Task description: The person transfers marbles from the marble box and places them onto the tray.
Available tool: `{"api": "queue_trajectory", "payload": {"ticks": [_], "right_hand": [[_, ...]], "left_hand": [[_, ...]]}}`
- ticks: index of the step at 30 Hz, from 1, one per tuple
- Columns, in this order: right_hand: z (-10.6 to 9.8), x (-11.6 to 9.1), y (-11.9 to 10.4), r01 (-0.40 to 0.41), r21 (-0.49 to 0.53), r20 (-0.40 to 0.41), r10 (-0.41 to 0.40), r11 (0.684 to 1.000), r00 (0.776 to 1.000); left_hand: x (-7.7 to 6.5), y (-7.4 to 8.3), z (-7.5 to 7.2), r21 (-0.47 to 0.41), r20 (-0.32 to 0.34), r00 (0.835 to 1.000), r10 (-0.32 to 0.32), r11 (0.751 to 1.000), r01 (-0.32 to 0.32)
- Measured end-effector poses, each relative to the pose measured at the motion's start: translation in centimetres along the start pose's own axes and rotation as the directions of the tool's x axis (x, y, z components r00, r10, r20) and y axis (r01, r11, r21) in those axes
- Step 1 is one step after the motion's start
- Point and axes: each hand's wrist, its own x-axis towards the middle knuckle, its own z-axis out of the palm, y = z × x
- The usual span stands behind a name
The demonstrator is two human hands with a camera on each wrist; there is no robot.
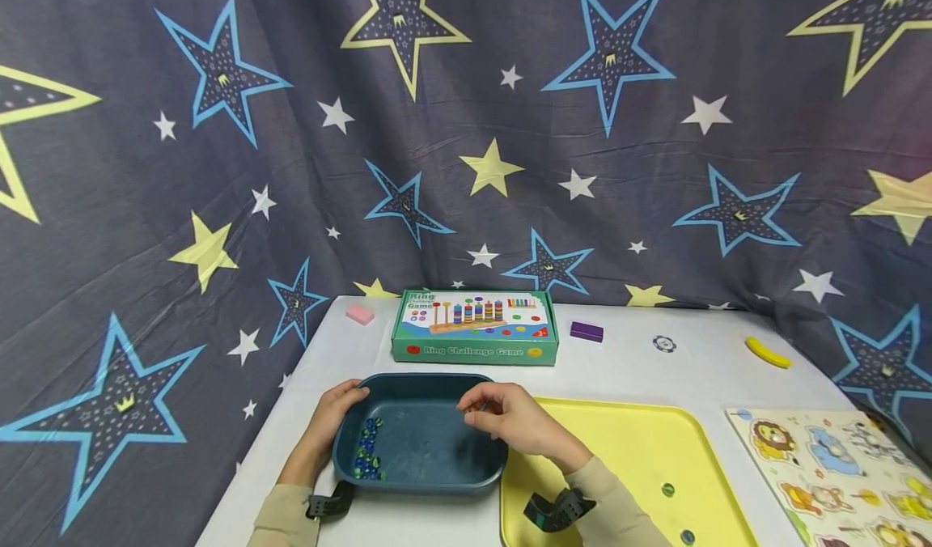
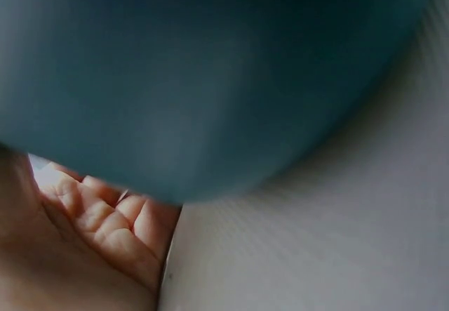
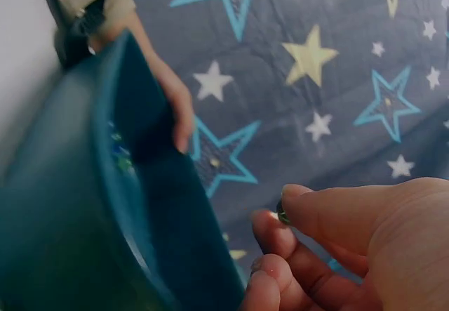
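Head view: yellow tray (image 1: 626,450), cut off by the lower edge, carries two marbles (image 1: 667,489). An animal board (image 1: 823,482) runs out of frame at right. The left hand (image 1: 332,415) grips the rim of the teal basin (image 1: 422,442), fingers largely hidden behind it; the right hand (image 1: 510,419), above the basin's right end, pinches a green marble (image 3: 283,214), mostly covered by thumb and finger. Clustered marbles (image 1: 368,450) lie inside left, count unclear. Beyond: a game box (image 1: 473,328).

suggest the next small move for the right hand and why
Probably lower the marble into the bin and let go: the right hand pinches it above there, other marbles already lie inside, and the left hand holds the bin.
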Motion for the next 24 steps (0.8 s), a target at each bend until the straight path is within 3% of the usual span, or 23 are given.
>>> {"api": "queue_trajectory", "payload": {"ticks": [10,16,24], "right_hand": [[-3.6,-0.1,2.8,-0.056,-0.034,-0.145,0.051,0.998,0.988],[-5.1,-0.4,4.5,-0.153,-0.008,-0.178,0.149,0.988,0.973],[-5.9,-0.8,6.3,-0.177,0.033,-0.189,0.18,0.984,0.965]], "left_hand": [[0.2,0.0,0.0,0.017,-0.026,1.0,0.015,1.0,-0.014],[0.1,0.1,0.1,-0.006,-0.031,1.0,-0.002,1.0,0.002],[0.0,0.2,0.1,-0.005,-0.039,0.999,0.009,1.0,-0.009]]}}
